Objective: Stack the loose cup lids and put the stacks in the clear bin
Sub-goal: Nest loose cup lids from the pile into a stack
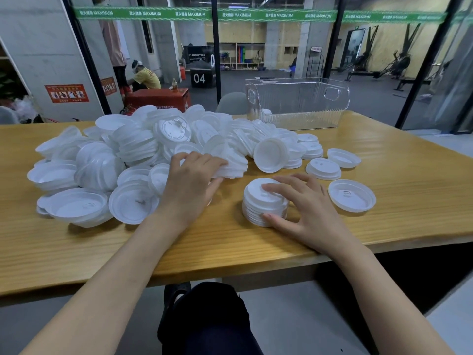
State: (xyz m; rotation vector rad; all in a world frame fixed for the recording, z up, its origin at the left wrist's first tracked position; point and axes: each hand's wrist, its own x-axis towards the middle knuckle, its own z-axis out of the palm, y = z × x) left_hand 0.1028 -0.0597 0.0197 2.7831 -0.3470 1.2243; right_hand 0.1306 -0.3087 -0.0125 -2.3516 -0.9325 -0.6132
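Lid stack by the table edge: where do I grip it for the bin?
Grip the lid stack by its ribbed sides, low down, coming from above with the right hand: thumb near side, fingers far side. It stands upright, so a low squeeze should keep the bottom lids from dropping.

Table [409, 175]: 1.
Clear bin [297, 103]: 1, at the far edge, right of middle. Lids inside it: a few at its left end, count unclear.
Hands: 2, left hand [190, 183] and right hand [307, 211].
Lid heap [122, 155]: 1, left half to middle; dozens of lids, too overlapped to count.
Lying stack [230, 166]: 1.
Upright stack [265, 203]: 1, toward the near edge; layers too tight to count.
Low stack [323, 169]: 1.
Single lids toward the right edge: 2, near lid [352, 196] and far lid [344, 157].
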